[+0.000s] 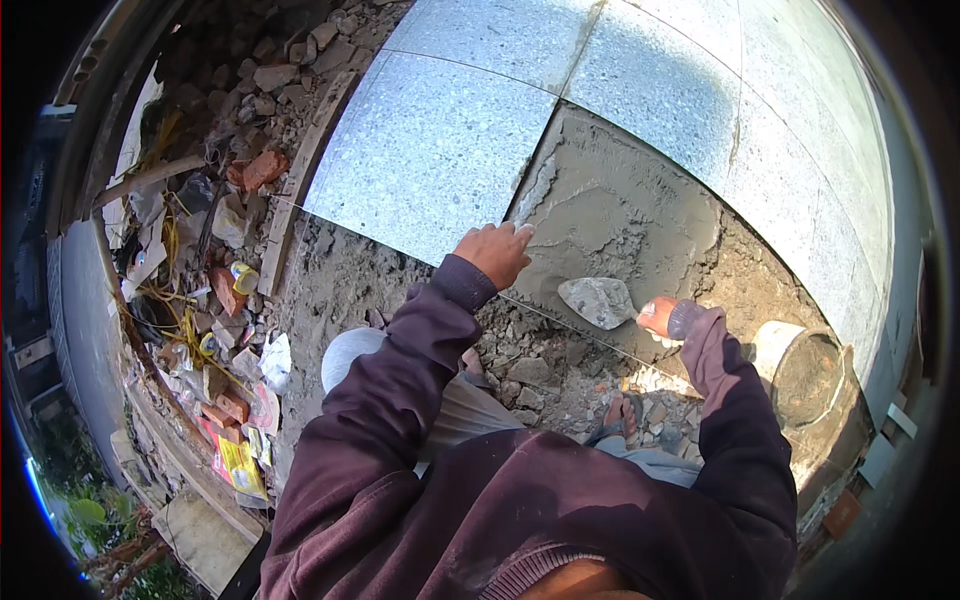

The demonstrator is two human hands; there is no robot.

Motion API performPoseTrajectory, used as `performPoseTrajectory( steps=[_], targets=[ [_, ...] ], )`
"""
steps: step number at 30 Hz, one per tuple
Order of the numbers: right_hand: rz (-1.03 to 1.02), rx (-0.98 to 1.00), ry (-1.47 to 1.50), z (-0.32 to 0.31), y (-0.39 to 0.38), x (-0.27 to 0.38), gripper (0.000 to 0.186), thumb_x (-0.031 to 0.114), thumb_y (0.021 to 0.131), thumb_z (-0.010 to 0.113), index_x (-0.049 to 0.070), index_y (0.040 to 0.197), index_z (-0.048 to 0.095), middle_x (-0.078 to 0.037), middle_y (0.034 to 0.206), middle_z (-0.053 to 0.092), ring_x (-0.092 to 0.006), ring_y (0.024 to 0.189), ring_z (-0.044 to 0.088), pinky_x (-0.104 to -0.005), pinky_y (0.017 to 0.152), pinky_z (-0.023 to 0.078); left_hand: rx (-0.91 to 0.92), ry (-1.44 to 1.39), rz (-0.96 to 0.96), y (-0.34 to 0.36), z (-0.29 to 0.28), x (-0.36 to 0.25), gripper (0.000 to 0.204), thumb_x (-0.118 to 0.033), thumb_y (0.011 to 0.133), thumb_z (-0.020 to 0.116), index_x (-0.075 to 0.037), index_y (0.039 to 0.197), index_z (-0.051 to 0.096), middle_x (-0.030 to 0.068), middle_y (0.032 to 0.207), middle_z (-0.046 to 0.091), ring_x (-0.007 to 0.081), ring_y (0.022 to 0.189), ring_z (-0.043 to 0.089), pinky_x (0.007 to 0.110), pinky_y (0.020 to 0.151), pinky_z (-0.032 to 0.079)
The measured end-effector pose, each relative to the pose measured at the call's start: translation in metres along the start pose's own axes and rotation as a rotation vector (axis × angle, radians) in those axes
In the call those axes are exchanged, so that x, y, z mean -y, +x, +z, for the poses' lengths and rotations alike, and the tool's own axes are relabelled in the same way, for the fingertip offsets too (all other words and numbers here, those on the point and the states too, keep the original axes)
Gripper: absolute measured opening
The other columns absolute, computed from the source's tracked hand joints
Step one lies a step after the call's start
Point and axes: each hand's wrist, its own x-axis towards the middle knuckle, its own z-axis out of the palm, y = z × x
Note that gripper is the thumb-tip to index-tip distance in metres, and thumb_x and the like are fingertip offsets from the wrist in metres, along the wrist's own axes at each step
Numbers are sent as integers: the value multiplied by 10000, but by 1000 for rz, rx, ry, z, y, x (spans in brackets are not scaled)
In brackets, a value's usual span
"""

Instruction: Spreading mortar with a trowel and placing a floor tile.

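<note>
My right hand (660, 319) is closed around the handle of a trowel (598, 302). The trowel's grey, mortar-coated blade lies over the near edge of a bed of wet mortar (630, 200). At the near corner of a speckled grey-blue tile (425, 150), my left hand (493, 255) hovers or rests with bent fingers slightly apart; I see nothing in it. Whether its fingertips touch the tile or mortar is hidden. A thin string (570, 330) runs taut past the tile's near edge and just below the trowel.
More laid tiles (655, 85) border the mortar on the far side and right. A bucket of mortar (805, 375) stands right of my right hand. Rubble (530, 372) lies around my feet. Left are a wooden plank (300, 190), broken bricks (265, 170) and litter.
</note>
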Motion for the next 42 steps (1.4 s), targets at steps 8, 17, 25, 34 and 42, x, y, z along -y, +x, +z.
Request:
performPoseTrajectory(
  steps=[8, 17, 25, 34, 42],
  targets=[
    [364, -202, 410, -5, -62, -2, 574, 366, 697, 613, -83, 1036, 504, -182, 790, 598, -230, 647, 589, -322, 582, 465, -26, -122, 27, 1, 12, 6, 333, -246, 760, 554, -67, 1032, 484, 133, 907, 544, 305, 830, 551, 412, 698, 446],
    [214, -269, 584, 1, 11, 97, 341, 308, 782, 557, -11, 899, 531, -41, 516, 478, -135, 415, 474, -281, 419, 384, -22, -156, 11, 5, 21, 51, 301, -263, 753, 557, -69, 976, 497, 121, 900, 554, 304, 837, 553, 417, 693, 443],
    [398, -267, 607, 39, -15, 17, 221, 237, 764, 585, 20, 732, 558, -41, 530, 538, -141, 428, 504, -276, 429, 397, -8, -250, 39, 3, 21, 76, 290, -264, 759, 537, -62, 964, 504, 127, 889, 548, 315, 836, 547, 429, 696, 435],
    [524, -705, 587, 40, 3, 81, 304, 358, 788, 522, 58, 747, 552, -61, 584, 524, -160, 462, 507, -309, 486, 426, 111, -292, 38, 17, 18, 103, 225, -223, 734, 518, -19, 782, 600, 195, 812, 581, 351, 796, 559, 429, 709, 444],
    [430, -1034, 909, 0, 100, 154, 323, 325, 796, 515, 24, 909, 543, -105, 554, 526, -199, 410, 536, -310, 416, 443, 225, -221, 73, 12, 18, 122, 179, -191, 683, 575, -16, 718, 591, 187, 740, 583, 348, 744, 560, 413, 678, 448]
  ],
)
